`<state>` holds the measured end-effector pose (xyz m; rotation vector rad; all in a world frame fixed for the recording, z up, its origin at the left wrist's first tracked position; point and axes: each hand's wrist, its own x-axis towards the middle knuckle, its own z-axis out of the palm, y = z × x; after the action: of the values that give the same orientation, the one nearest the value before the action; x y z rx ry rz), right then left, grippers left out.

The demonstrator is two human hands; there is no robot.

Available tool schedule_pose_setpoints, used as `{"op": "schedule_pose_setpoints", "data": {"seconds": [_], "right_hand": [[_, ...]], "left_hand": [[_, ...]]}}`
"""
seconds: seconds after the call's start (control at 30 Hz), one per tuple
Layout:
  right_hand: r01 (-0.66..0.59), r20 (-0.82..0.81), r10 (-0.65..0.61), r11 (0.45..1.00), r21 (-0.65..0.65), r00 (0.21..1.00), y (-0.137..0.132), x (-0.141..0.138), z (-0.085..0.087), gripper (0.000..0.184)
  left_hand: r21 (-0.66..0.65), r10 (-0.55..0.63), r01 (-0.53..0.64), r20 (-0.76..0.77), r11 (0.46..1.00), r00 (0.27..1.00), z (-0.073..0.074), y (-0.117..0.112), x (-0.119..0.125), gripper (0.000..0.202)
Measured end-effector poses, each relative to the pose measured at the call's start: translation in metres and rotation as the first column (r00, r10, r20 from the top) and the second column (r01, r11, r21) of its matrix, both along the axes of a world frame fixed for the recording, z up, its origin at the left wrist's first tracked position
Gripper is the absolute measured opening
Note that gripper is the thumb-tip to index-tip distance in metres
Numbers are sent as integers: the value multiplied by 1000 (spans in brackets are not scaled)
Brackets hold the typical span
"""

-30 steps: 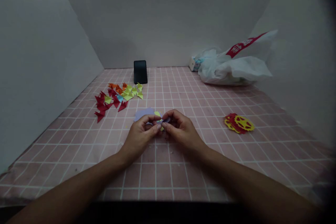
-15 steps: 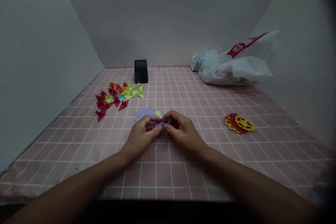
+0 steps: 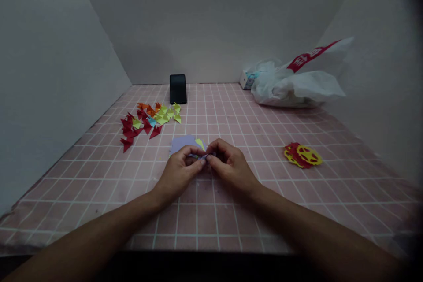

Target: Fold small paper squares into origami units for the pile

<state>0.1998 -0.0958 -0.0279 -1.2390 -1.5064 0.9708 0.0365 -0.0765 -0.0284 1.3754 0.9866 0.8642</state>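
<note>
Between the fingertips of both hands is a small piece of purple paper (image 3: 204,157), mostly hidden by the fingers. My left hand (image 3: 180,167) pinches its left side, thumb against forefinger. From the other side my right hand (image 3: 229,165) pinches it too, and the two thumbs nearly meet. Just behind the left hand, purple paper sheets (image 3: 183,142) lie on the table, with a bit of yellow paper (image 3: 200,143) at their right edge. The folds of the held piece are too small to make out.
Folded paper cranes (image 3: 155,131) in red, orange, yellow and blue cluster at the left. Behind them a black phone (image 3: 178,89) stands upright. Red and yellow paper cutouts (image 3: 309,155) lie at the right. A white plastic bag (image 3: 297,90) and a small box (image 3: 246,79) sit at the back right.
Both hands keep almost the same place. The fingertips have shifted slightly on the purple paper, and less of it shows between them now.
</note>
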Motion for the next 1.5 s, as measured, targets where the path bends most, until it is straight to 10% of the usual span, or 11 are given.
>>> {"op": "schedule_pose_setpoints", "data": {"seconds": [0.47,1.5], "right_hand": [[-178,-389,116,976,-127,914,1,-2,-5,18],[-163,-414,94,978,-134,905,2,-2,-1,14]], "left_hand": [[-93,16,1,187,996,982,0,0,0,13],[-257,62,14,288,966,956,-3,2,1,22]]}}
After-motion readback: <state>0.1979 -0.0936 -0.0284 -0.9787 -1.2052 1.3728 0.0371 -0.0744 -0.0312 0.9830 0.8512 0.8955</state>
